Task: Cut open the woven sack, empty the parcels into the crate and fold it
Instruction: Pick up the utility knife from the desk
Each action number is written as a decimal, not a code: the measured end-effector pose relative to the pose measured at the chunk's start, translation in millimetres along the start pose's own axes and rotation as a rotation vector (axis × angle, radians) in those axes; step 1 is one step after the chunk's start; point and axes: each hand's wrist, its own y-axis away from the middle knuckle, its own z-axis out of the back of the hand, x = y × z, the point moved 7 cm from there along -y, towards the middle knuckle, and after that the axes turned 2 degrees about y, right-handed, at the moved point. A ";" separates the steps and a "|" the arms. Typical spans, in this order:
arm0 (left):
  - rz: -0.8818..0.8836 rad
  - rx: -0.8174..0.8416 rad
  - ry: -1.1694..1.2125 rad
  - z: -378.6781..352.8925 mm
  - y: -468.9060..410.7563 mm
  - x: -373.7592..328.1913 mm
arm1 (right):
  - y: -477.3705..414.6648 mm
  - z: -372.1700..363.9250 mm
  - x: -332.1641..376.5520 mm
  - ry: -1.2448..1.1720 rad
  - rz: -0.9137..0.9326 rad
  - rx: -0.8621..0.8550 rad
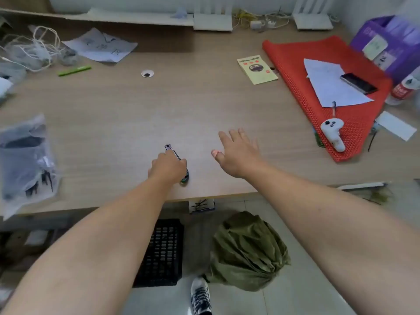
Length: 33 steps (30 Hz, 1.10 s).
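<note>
A small dark utility knife [171,150] lies on the wooden table [127,114] near its front edge, and my left hand [167,169] is closed over its handle end. My right hand [238,153] hovers open just to the right, fingers spread, holding nothing. On the floor below the table edge sits a bunched olive-green woven sack [247,251], tied shut. A black plastic crate [163,253] stands on the floor to its left, partly hidden by my left forearm.
A clear bag of dark items [22,160] lies at the table's left edge. A red mesh mat [302,60] with paper, a phone [358,83] and a white controller [334,133] fills the right. A booklet [256,69], a green pen [73,70] and cords lie further back. My shoe [201,296] rests on the tiled floor.
</note>
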 end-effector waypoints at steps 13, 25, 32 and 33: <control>0.052 0.032 0.076 -46.4 -43.3 14.6 | -25.6 -51.4 -6.1 -0.082 -0.115 0.120; 0.119 0.088 0.074 -55.4 -28.4 13.8 | -9.4 -42.5 -13.4 -0.141 -0.160 0.104; 0.049 0.145 -0.014 -69.1 0.2 7.4 | 24.6 -46.0 -29.0 -0.148 -0.150 0.105; 0.042 0.145 -0.034 -71.0 7.8 7.4 | 31.6 -48.0 -33.4 -0.150 -0.147 0.108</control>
